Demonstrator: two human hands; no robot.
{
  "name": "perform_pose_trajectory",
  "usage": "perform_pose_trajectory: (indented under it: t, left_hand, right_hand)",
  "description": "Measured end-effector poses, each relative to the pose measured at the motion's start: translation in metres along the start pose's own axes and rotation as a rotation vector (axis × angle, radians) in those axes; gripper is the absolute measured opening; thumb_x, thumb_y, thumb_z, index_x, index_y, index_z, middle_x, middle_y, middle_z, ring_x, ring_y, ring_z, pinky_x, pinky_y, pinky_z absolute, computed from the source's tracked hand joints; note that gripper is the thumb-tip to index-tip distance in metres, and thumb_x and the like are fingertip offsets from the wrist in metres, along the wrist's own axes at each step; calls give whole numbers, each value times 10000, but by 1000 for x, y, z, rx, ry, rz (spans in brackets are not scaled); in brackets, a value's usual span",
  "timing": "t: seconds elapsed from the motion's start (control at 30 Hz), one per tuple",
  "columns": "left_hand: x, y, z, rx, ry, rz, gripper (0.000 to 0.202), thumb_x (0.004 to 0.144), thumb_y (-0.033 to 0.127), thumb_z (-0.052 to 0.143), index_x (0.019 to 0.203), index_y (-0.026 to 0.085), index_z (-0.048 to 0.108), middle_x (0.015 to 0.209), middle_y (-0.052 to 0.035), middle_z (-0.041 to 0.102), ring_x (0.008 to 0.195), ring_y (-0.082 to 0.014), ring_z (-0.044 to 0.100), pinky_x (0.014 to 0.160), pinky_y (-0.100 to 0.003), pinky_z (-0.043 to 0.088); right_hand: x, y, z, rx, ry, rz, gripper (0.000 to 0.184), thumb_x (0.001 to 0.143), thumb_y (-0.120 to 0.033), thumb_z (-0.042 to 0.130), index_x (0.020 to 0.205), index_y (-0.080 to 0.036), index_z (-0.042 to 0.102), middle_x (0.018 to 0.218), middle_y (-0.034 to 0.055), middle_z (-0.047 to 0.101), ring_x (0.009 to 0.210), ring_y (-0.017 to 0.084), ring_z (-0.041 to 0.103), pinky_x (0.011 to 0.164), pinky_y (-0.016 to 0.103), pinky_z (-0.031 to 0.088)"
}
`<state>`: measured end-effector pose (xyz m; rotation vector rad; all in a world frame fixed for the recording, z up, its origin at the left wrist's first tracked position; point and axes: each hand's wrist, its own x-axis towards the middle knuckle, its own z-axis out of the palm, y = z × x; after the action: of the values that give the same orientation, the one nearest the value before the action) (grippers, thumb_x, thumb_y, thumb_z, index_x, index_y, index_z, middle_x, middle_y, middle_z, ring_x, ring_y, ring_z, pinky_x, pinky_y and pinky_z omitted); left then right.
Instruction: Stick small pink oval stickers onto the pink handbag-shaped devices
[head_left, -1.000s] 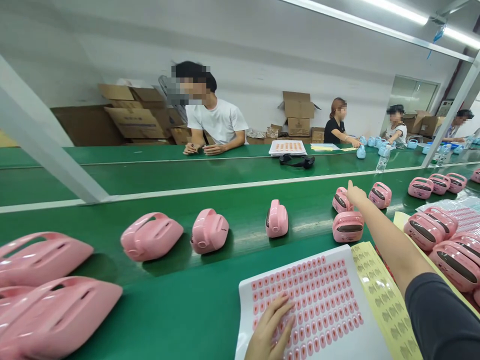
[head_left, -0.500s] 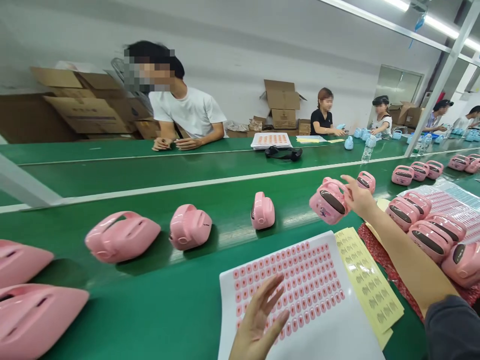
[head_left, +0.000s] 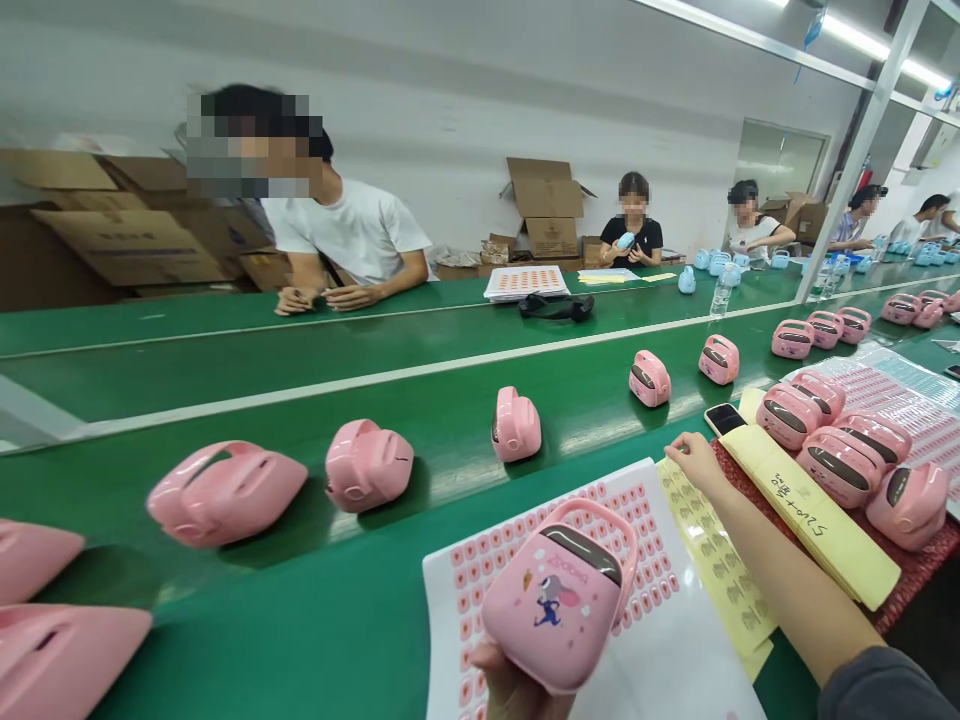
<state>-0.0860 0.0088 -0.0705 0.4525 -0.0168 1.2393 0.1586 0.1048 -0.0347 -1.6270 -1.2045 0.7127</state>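
My left hand [head_left: 517,690] grips a pink toy case [head_left: 559,595] with a cartoon print and a handle, held over the white sheet of pink stickers [head_left: 660,640] at the lower centre. My right hand [head_left: 694,462] rests fingers down on the yellow sheet of stickers [head_left: 720,570] to the right of it, and what its fingertips hold, if anything, is too small to see. More pink cases [head_left: 517,425] lie spaced along the green conveyor belt [head_left: 420,580].
A group of pink cases [head_left: 847,455] sits on a red mat at right, with a yellow paper strip [head_left: 817,515] and a phone [head_left: 724,418]. Several people sit across the belt. Cardboard boxes [head_left: 547,205] stand along the wall. Large pink shells [head_left: 225,490] lie at left.
My right hand took a pink case off the belt and passed it to my left hand, which now holds it over the sticker sheet. The right hand came down onto the yellow sheet.
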Motion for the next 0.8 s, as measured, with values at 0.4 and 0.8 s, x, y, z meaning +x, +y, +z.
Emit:
perform_pose_trajectory:
  t: [0.4,0.8]
  left_hand:
    - [8,8,27,-245,-352,-89,551,865,569,113,1381,396,195,1434,-26,352,1328,-226,247,1072,-499,26]
    - [0,9,19,0,108,-123,463,855,612,241,1259,481,425,1236,32,606,1243,-218,426,1056,-495,192]
  right_hand:
    - [6,46,8,-230,258,-21,208,677,-175,509,495,-233,425,666,38,540,685,201,532,670,298,411]
    - [3,43,6,-130,224,-20,188,650,-237,532,485,-236,440,690,49,534,722,223,532,718,330,409]
